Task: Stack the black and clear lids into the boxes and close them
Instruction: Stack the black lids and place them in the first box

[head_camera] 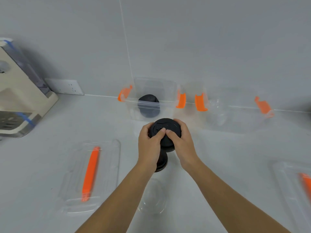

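Note:
Both hands grip a stack of black lids [165, 127] at the middle of the counter: my left hand [150, 145] on its left side, my right hand [181, 142] on its right, thumbs meeting on top. More black lids [161, 163] show below, between my wrists. Behind stands an open clear box [151, 96] with orange clips, holding another black lid stack [149, 106]. To its right a second open clear box [239, 113] holds clear lids [217, 113]. A clear lid pile [154, 197] lies near me between my forearms.
A clear box cover with an orange strip [90, 175] lies flat at the left, another cover [297, 187] at the right edge. A cream appliance [18, 98] stands at the far left by a wall socket [67, 86]. The wall runs right behind the boxes.

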A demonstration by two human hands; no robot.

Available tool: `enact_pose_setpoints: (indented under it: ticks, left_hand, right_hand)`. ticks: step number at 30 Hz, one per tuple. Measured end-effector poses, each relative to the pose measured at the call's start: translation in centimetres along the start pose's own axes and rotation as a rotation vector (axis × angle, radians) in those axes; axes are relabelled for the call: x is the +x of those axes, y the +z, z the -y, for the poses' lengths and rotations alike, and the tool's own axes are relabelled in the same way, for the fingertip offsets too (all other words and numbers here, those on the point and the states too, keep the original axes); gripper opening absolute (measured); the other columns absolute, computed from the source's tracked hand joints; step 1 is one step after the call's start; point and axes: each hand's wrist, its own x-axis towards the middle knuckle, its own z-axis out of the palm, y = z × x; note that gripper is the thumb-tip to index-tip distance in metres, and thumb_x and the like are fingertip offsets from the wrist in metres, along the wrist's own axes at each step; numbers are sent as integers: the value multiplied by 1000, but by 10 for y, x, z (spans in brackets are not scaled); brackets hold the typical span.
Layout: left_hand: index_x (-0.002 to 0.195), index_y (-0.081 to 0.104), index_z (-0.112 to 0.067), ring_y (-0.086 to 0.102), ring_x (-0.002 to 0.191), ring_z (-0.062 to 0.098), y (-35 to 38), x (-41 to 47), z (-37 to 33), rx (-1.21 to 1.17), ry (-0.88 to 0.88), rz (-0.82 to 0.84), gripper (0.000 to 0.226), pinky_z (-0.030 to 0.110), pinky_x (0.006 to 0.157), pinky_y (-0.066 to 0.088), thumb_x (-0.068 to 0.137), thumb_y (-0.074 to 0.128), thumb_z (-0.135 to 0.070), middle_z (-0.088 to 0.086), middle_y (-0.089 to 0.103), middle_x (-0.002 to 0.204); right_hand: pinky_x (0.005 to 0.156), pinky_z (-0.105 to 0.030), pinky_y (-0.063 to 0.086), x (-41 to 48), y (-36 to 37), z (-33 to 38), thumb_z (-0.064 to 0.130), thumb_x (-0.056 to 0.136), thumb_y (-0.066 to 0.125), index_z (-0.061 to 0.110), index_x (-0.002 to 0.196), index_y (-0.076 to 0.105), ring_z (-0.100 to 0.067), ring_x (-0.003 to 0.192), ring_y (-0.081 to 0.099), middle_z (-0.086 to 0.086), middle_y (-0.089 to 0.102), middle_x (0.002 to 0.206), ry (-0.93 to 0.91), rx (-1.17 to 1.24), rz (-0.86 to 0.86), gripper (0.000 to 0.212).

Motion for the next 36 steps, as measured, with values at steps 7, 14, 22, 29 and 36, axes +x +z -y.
enact_pose_setpoints:
  ticks: [7, 14, 22, 29, 36]
  left_hand:
    - [109, 53, -25, 57, 87, 3, -31, 11, 25, 145, -80, 46, 25, 15, 64, 41, 85, 61, -25, -12, 59, 99]
    - [117, 51, -21, 57, 92, 6, -51, 20, 49, 308, -138, 150, 29, 18, 71, 43, 89, 56, -25, -6, 59, 106]
    - [140, 33, -15, 39, 130, 22, -59, 28, 49, 450, -253, 156, 65, 37, 104, 37, 86, 52, -48, 4, 37, 145]
    - [141, 33, -7, -12, 144, 19, -60, 26, 51, 786, -299, 187, 76, 42, 117, 9, 87, 39, -61, 2, -3, 159]
    - [122, 51, 4, 2, 143, 21, -64, 31, 59, 673, -311, 177, 67, 45, 114, 18, 85, 51, -52, 6, 12, 155]
  right_hand:
    - [91, -28, 45, -8, 22, -28, 17, 85, 59, 26, 126, 44, -14, 112, 52, 2, 51, 125, 126, -71, -29, 45]
    - [85, -20, 43, -15, 27, -53, 21, 88, 57, 25, 129, 40, -13, 111, 52, 0, 51, 126, 264, -125, 39, 45]
    - [98, -25, 29, -15, 22, -56, 41, 85, 59, 23, 143, 22, -10, 123, 38, 3, 35, 144, 393, -101, 27, 71]
    - [107, -43, 34, -11, 31, -64, 57, 75, 57, 20, 131, 39, -25, 125, 42, -1, 51, 131, 497, -286, -67, 70]
    - [97, -39, 43, -15, 35, -66, 49, 78, 61, 21, 110, 46, -21, 107, 53, 0, 58, 113, 479, -237, -100, 45]
